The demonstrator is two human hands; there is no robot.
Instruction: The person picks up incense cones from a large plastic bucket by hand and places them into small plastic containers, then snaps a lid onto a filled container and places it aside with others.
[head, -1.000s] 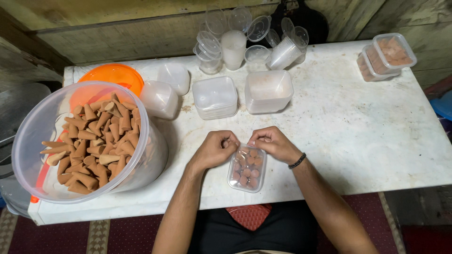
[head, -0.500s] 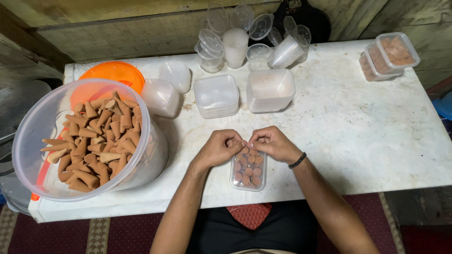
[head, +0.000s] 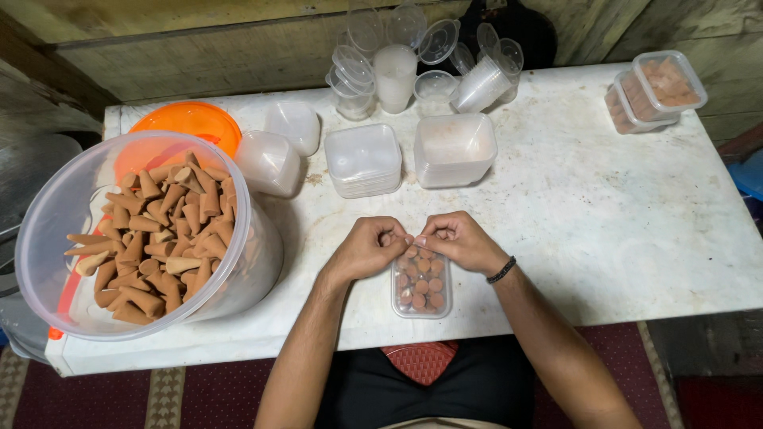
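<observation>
A small clear rectangular container (head: 422,289) filled with brown cones standing upright rests on the white table (head: 572,206) near its front edge. My left hand (head: 367,246) and my right hand (head: 455,237) meet over the container's far end, fingers curled and fingertips touching its rim and top cones. A dark band circles my right wrist. A big clear tub (head: 143,238) full of loose brown cones stands at the left.
An orange lid (head: 188,121) lies behind the tub. Stacks of empty clear containers (head: 364,159) and lids (head: 455,149) sit mid-table, clear cups (head: 395,75) at the back. Two filled, closed containers (head: 656,87) are stacked at the far right. Wooden wall behind.
Both hands have slid from over the container's middle to its far end, uncovering the cones inside. The container stays in place.
</observation>
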